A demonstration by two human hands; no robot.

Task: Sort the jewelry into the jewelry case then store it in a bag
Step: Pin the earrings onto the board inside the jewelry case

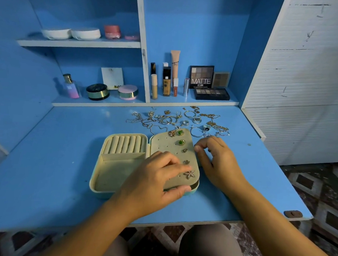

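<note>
Jewelry case: one, pale green, lying open at the centre front of the blue worktop.
Left half of case: one row of padded ring rolls at the back, one bare compartment nearer the person.
Earring panel: one beige perforated flap lying over the right half of the case.
Earrings: six pinned down the panel's right side. Two have green stones, one is a gold winged piece, two are small, and one star-shaped piece sits nearest the front.
Loose jewelry: one spread of chains, hoops and rings on the worktop just behind the case (too tangled to count).
Left hand: grips the panel, fingers bent over its top and thumb against its front edge, fingertips just beside the star-shaped piece.
Right hand: just beside the panel's right edge, thumb and forefinger tips pressed together, other fingers curled. Anything between the tips is too small to make out.
Right bay at back: six upright tubes and bottles, three eyeshadow palettes.
Left bay: one perfume bottle, two round jars, one white card.
Upper shelf: two white round cases, one pink jar, one flat pink compact.
</note>
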